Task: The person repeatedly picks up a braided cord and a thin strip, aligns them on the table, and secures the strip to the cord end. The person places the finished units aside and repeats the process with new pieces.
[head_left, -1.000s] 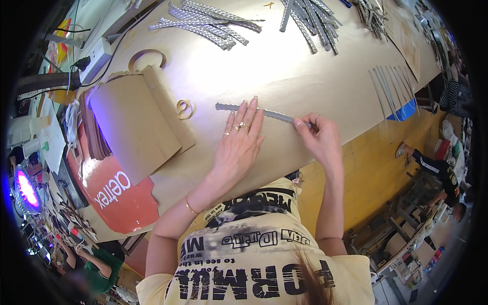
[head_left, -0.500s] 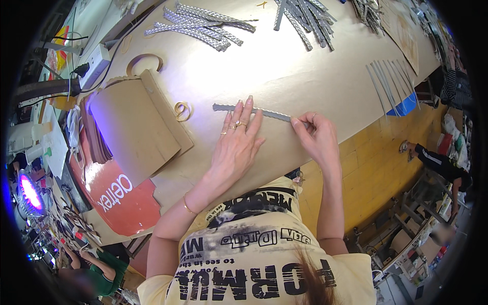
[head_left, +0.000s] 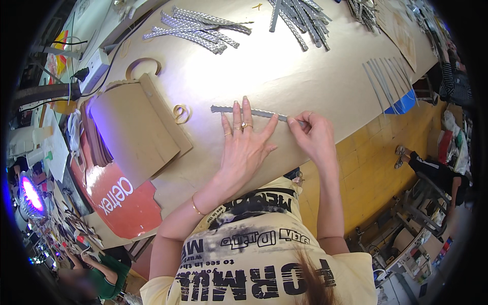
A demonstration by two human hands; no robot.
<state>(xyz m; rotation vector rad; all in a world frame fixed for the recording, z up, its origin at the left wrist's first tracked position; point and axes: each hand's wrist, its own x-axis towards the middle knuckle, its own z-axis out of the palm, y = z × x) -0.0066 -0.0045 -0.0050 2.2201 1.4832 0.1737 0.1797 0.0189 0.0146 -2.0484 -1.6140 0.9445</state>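
Note:
A narrow grey braided strip lies across the brown table covering in front of me. My left hand is open, its fingers spread, with fingertips resting on the strip's left and middle part. Thumb and fingers of my right hand pinch the strip's right end, which is partly hidden by them. Beyond, on the far side of the table, lie a pile of silver braided strips and a second pile of grey strips.
Left of my hands are a stack of brown sheets, a small tan coil and a red board. Thin grey strips lie at the right edge by a blue piece. Other people are at lower left and far right.
My left hand has spread its fingers wider and shifted slightly right along the strip. My right hand still pinches the right end, having moved only a little.

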